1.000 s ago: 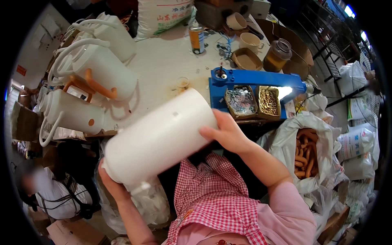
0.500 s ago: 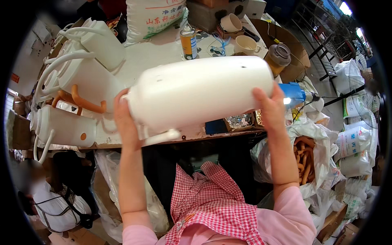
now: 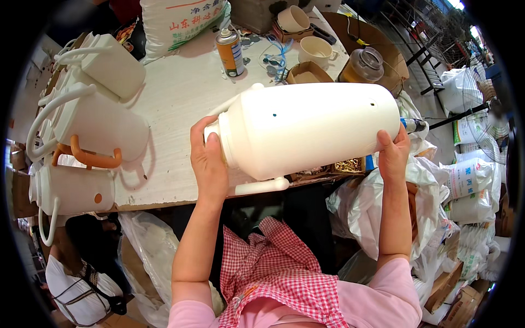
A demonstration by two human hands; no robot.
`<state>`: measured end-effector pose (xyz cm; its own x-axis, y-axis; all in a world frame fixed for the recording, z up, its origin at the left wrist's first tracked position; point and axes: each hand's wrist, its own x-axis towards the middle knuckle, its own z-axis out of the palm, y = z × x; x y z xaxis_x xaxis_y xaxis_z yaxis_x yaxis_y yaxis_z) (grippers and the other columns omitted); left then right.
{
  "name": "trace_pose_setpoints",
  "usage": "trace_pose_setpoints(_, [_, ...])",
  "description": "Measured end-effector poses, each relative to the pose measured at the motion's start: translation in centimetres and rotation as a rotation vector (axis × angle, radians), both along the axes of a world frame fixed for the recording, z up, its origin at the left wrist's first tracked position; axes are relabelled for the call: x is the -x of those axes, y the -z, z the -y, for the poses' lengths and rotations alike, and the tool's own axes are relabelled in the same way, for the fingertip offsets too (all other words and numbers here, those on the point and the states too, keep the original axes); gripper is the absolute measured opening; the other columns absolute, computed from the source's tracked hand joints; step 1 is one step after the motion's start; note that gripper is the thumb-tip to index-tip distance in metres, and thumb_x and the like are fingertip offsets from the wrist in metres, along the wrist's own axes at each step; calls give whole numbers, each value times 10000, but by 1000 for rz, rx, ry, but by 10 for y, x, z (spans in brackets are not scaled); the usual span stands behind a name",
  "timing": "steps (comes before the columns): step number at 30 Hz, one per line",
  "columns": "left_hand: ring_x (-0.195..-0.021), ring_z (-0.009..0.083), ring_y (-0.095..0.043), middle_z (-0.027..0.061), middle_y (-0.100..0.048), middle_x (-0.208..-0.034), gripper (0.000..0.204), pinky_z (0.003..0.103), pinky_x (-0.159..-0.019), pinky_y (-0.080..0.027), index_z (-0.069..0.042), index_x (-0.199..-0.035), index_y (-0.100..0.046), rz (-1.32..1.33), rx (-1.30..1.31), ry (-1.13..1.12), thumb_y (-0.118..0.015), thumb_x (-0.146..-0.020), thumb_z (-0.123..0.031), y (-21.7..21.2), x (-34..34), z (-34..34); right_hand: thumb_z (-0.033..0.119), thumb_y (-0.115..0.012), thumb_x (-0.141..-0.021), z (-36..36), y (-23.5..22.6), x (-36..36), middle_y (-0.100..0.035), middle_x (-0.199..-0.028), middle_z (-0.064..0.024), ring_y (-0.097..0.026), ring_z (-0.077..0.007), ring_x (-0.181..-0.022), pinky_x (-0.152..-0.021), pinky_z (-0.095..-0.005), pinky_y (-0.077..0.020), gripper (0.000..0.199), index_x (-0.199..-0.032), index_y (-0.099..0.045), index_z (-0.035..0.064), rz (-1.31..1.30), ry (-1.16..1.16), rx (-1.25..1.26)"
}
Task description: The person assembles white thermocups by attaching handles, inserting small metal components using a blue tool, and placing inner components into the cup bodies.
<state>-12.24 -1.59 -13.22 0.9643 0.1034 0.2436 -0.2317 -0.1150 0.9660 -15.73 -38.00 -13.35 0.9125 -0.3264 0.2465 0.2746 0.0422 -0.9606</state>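
A large cream plastic thermos jug body (image 3: 320, 128) lies on its side in the air above the table's front edge. My left hand (image 3: 210, 156) grips its narrow neck end, thumb on the near side. The wider base end rests in my right hand (image 3: 392, 150), whose thumb presses its lower side. Two small dark holes show in the jug's wall. A white carrying handle hangs below the neck. At the left of the table stand several similar white jugs (image 3: 106, 123), one of them next to orange handles (image 3: 90, 153).
The white table (image 3: 169, 109) bears a spray can (image 3: 229, 53), a white sack (image 3: 183, 24), a cream cup (image 3: 317, 51) and a lidded jar of amber liquid (image 3: 363, 65). A plastic bag with orange parts (image 3: 413, 210) stands at the lower right. A fan is at the far right.
The jug has moved to the right in both hands and turned, so its two holes now face up more clearly. The view has shifted too.
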Motion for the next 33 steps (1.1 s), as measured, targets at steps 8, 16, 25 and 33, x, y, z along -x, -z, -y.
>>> trace_pose_setpoints(8, [-1137,195,-529,124,-558,-1233,348,339,-1003,-427,-39,-1298,-536,34,-58,-28,-404,-1053,-248,-2,-2,-1,265,-830,-855,-4,-2,0,-693,-1159,-90,-651,-160,-1043,-954,-309,-494,566,-1266,-597,-47,-2,5,15])
trace_pose_setpoints(16, [-1065,178,-590,103,-623,-1159,408,339,-940,-474,-43,-1301,-545,24,-50,-65,-380,-1053,-321,1,-6,1,255,-824,-862,-6,-3,-2,-695,-1154,-88,-655,-162,-1026,-943,-304,-498,555,-1268,-596,-46,-15,9,26])
trace_pose_setpoints(25, [-1086,197,-552,127,-583,-1188,364,335,-955,-447,-38,-1297,-545,-41,23,-1,-411,-1054,-274,15,-11,-16,218,-803,-875,-18,-9,-2,-695,-1158,-89,-653,-161,-1029,-936,-301,-500,507,-1262,-603,-41,-101,-12,45])
trace_pose_setpoints(33, [-1310,260,-506,112,-584,-1386,499,383,-1116,-360,-38,-1397,-554,324,-425,64,-659,-945,-222,-43,-24,24,206,-795,-864,-19,-11,-4,-715,-993,-62,-699,-175,-843,-750,-334,-576,407,-1174,-627,2,-215,77,282])
